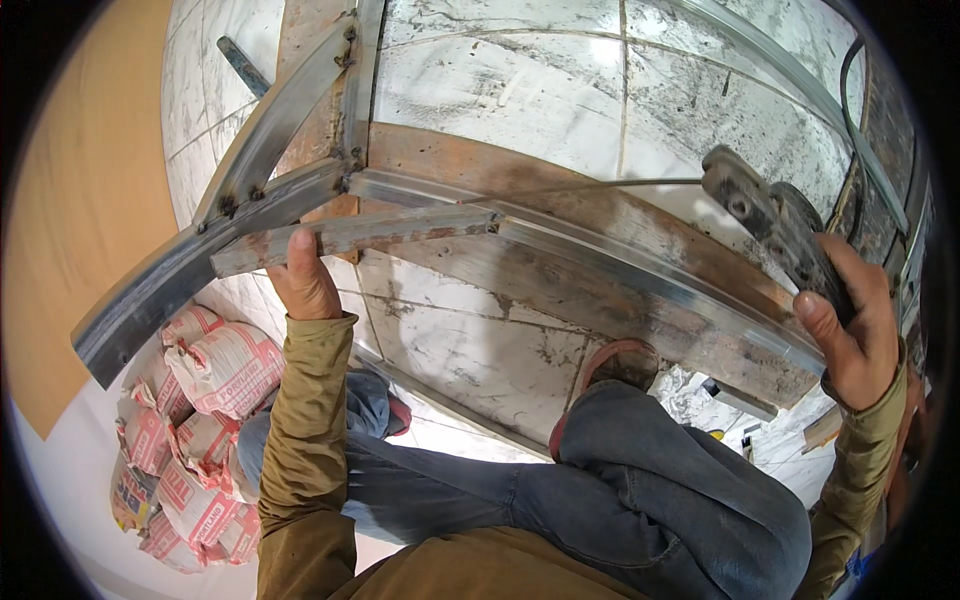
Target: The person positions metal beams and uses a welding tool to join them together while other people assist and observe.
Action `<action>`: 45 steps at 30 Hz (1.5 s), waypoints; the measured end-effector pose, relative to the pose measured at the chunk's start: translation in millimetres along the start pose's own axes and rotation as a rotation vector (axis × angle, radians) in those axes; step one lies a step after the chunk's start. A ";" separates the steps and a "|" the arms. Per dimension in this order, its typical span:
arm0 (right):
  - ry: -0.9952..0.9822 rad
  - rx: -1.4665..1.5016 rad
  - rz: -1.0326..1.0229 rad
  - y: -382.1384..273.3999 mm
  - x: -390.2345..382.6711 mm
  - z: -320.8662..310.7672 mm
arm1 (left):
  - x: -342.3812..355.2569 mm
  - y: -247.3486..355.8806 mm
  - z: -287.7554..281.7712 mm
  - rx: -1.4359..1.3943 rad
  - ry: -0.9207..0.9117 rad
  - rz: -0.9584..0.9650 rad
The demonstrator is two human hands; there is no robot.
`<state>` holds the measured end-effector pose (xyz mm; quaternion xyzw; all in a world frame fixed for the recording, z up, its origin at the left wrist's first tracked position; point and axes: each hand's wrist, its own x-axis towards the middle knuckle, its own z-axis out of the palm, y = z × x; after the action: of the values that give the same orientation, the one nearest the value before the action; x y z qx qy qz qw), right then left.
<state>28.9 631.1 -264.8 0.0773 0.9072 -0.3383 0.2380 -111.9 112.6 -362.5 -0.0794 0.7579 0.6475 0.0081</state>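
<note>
My left hand [306, 284] is closed on the near end of a short, rust-streaked metal bar [380, 231], thumb on top. The bar's far end meets a long shiny metal tube [650, 270], where a dark spot shows. In my right hand [862, 335] is a worn, dark electrode holder [755, 210]. From its jaws a thin welding rod [590, 187] points left, its tip near the bar. Left of the tube, more metal pieces join at a corner with blackened weld marks [345, 170]. The right fingers are partly hidden behind the holder.
Wooden boards [560, 290] lie under the metalwork on a dirty tiled floor [500, 90]. Red and white bags [225, 370] are piled at the left, beside a tan panel [90, 200]. A black cable [848, 90] runs at the right. My bent legs [640, 470] are close below.
</note>
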 end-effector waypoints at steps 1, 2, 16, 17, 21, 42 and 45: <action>0.042 0.049 0.060 4.7 -3.1 7.5 | 0.9 -1.6 -1.6 -0.001 -0.013 0.004; 0.061 0.019 0.036 2.7 -5.2 7.5 | 0.8 -3.9 -1.4 -0.003 -0.009 0.019; 0.094 0.175 -0.124 -11.0 4.3 2.4 | -0.5 -7.1 -1.0 0.028 0.028 0.025; 0.140 0.083 -0.047 -0.9 -2.9 4.1 | -0.9 -9.7 -0.9 -0.006 0.022 -0.004; 0.197 0.069 -0.008 13.7 -12.1 8.6 | 4.5 -13.4 -14.4 0.030 -0.002 -0.037; 0.054 0.086 -0.005 1.5 -3.8 10.8 | -0.2 -8.2 1.3 -0.013 0.035 0.010; 0.064 0.064 -0.024 -0.1 -3.1 11.0 | -1.8 -5.2 3.9 -0.011 0.032 0.015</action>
<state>35.8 623.9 -270.5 0.0847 0.9038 -0.3673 0.2025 -109.8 115.9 -368.0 -0.0839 0.7550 0.6503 -0.0094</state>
